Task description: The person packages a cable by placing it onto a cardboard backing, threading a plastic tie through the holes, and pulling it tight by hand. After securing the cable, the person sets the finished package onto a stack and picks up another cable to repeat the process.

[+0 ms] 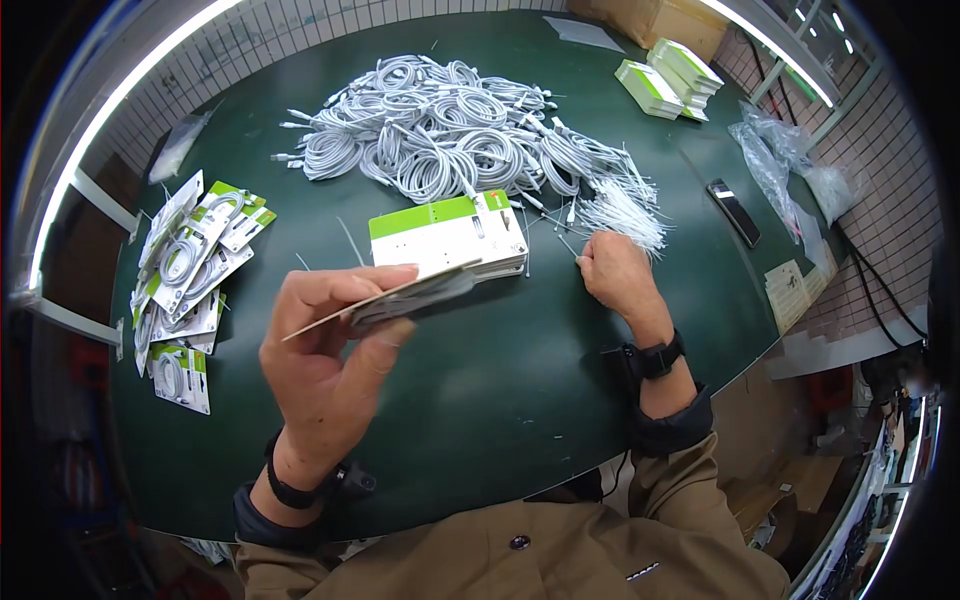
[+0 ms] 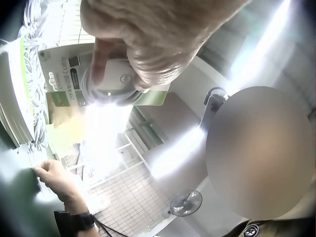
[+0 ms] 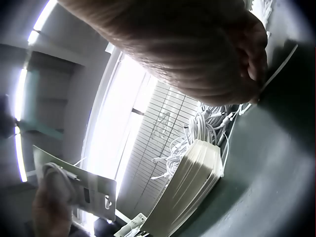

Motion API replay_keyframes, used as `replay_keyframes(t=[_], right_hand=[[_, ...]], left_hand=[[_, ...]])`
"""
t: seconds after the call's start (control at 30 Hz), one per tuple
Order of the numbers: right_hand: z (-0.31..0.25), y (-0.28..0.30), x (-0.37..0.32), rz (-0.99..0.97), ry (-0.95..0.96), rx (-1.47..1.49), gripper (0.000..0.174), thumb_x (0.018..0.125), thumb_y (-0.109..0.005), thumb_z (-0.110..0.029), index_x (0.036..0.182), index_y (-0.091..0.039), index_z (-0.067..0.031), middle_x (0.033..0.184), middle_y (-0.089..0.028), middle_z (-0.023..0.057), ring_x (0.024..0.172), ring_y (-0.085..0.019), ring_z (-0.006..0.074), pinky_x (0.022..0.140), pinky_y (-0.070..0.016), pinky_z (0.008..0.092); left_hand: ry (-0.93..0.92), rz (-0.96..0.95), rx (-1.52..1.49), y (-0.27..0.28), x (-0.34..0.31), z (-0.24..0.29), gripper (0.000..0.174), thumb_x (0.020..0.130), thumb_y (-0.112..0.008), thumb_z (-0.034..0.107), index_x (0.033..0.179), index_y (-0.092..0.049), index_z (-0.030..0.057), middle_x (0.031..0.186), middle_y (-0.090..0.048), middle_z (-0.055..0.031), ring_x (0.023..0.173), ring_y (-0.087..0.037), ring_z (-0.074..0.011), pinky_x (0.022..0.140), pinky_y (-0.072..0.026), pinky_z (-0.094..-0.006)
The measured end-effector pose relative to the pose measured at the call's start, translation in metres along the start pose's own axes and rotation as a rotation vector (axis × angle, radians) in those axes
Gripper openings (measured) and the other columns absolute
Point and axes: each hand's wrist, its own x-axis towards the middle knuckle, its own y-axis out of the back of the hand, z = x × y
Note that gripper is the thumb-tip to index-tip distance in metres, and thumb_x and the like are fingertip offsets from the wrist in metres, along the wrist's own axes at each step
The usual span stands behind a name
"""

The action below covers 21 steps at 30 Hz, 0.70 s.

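My left hand [image 1: 325, 365] holds a card [image 1: 400, 290] with a coiled cable on it, tilted above the table. In the left wrist view, fingers and thumb of the left hand [image 2: 143, 44] pinch the card [image 2: 59, 81] over its grey coil [image 2: 111, 94]. On the table, my right hand [image 1: 618, 275] pinches one thin white tie [image 1: 567, 245] beside a heap of ties [image 1: 625, 215]. The right wrist view shows that tie [image 3: 281, 65] sticking out from the fingertips of the right hand [image 3: 197, 54]. A stack of green and white cards [image 1: 450, 240] lies between the hands.
A large pile of coiled white cables [image 1: 430, 130] lies at the back. Carded cables [image 1: 185, 260] are heaped at the left. Card stacks [image 1: 680, 80], a phone [image 1: 733, 212], plastic bags [image 1: 775, 160] and a paper slip [image 1: 795, 290] are at the right.
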Motion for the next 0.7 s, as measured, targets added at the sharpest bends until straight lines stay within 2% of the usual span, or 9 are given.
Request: replay_keyframes(t=[0.1, 0.17, 0.2, 0.3, 0.4, 0.47, 0.5, 0.6, 0.7], right_hand=[[0.005, -0.003, -0.001, 0.018, 0.039, -0.025, 0.025, 0.089, -0.069, -0.019, 0.092, -0.074, 0.0048, 0.092, -0.074, 0.0282, 0.094, -0.072, 0.048, 0.085, -0.0577, 0.0543], [0.01, -0.001, -0.001, 0.046, 0.068, 0.036, 0.023, 0.088, -0.069, -0.017, 0.091, -0.073, 0.0057, 0.089, -0.074, 0.0275, 0.089, -0.074, 0.0452, 0.083, -0.0586, 0.0516], [0.009, 0.002, -0.001, 0.059, 0.083, 0.065, 0.022, 0.087, -0.07, -0.016, 0.091, -0.072, 0.0061, 0.088, -0.074, 0.0271, 0.086, -0.074, 0.0438, 0.082, -0.0591, 0.0503], [0.004, 0.018, -0.004, -0.077, 0.108, 0.572, 0.016, 0.088, -0.073, -0.009, 0.093, -0.074, 0.0061, 0.086, -0.076, 0.0197, 0.078, -0.075, 0.0289, 0.074, -0.0598, 0.0395], [-0.018, 0.032, -0.014, -0.098, 0.093, 0.907, 0.011, 0.089, -0.077, -0.003, 0.098, -0.076, 0.005, 0.086, -0.077, 0.01, 0.077, -0.071, 0.0141, 0.07, -0.0571, 0.0276], [-0.031, 0.035, -0.022, -0.038, 0.153, 0.973, 0.011, 0.091, -0.077, 0.0, 0.101, -0.077, 0.0038, 0.089, -0.077, 0.0078, 0.078, -0.071, 0.0118, 0.07, -0.0568, 0.0252], [-0.035, 0.035, -0.024, -0.008, 0.182, 1.005, 0.012, 0.091, -0.077, 0.002, 0.103, -0.077, 0.0032, 0.091, -0.078, 0.0067, 0.079, -0.07, 0.0106, 0.07, -0.0567, 0.024], [-0.039, 0.024, -0.027, 0.093, 0.411, 1.074, 0.015, 0.09, -0.078, 0.004, 0.104, -0.079, 0.0005, 0.096, -0.078, 0.0079, 0.083, -0.071, 0.0121, 0.072, -0.0579, 0.0249], [-0.048, 0.019, -0.028, 0.211, 0.654, 0.989, 0.017, 0.087, -0.079, 0.006, 0.102, -0.081, -0.0027, 0.1, -0.078, 0.0087, 0.088, -0.072, 0.0135, 0.075, -0.0588, 0.0257]], left_hand=[[-0.068, 0.057, 0.077, 0.006, 0.005, 0.0, 0.03, 0.095, -0.079, 0.006, 0.119, -0.063, -0.004, 0.117, -0.075, -0.0206, 0.112, -0.071, -0.0217, 0.097, -0.0567, -0.0345], [-0.144, 0.05, 0.226, 0.009, 0.009, -0.005, 0.028, 0.095, -0.08, 0.009, 0.117, -0.069, -0.0049, 0.115, -0.076, -0.0194, 0.11, -0.072, -0.0232, 0.097, -0.0564, -0.0355], [-0.228, 0.07, 0.232, 0.008, 0.012, -0.012, 0.026, 0.093, -0.082, 0.013, 0.112, -0.075, -0.0036, 0.112, -0.077, -0.0182, 0.108, -0.074, -0.0279, 0.097, -0.0568, -0.0374], [-0.406, 0.046, 0.479, 0.01, 0.017, -0.018, 0.025, 0.091, -0.084, 0.014, 0.109, -0.076, -0.0017, 0.11, -0.077, -0.0183, 0.108, -0.076, -0.0312, 0.097, -0.0579, -0.0385], [-0.458, 0.038, 0.542, 0.009, 0.017, -0.024, 0.031, 0.081, -0.088, 0.006, 0.109, -0.076, -0.0001, 0.111, -0.077, -0.017, 0.109, -0.076, -0.0337, 0.096, -0.0595, -0.0406], [-0.497, 0.033, 0.563, 0.006, 0.018, -0.031, 0.033, 0.075, -0.089, 0.0, 0.105, -0.075, 0.0008, 0.111, -0.076, -0.0156, 0.109, -0.076, -0.0341, 0.095, -0.0605, -0.041], [-0.506, 0.012, 0.583, 0.006, 0.017, -0.035, 0.032, 0.076, -0.088, 0.0, 0.104, -0.073, 0.0005, 0.112, -0.076, -0.0166, 0.11, -0.075, -0.0351, 0.096, -0.06, -0.0422], [-0.542, -0.041, 0.652, 0.006, 0.017, -0.046, 0.031, 0.078, -0.089, 0.001, 0.099, -0.066, 0.0015, 0.112, -0.076, -0.0179, 0.112, -0.074, -0.038, 0.096, -0.0596, -0.0444], [-0.505, -0.08, 0.679, 0.006, 0.017, -0.051, 0.031, 0.078, -0.089, 0.002, 0.098, -0.065, 0.0023, 0.111, -0.076, -0.0163, 0.112, -0.075, -0.0369, 0.096, -0.06, -0.0432]])
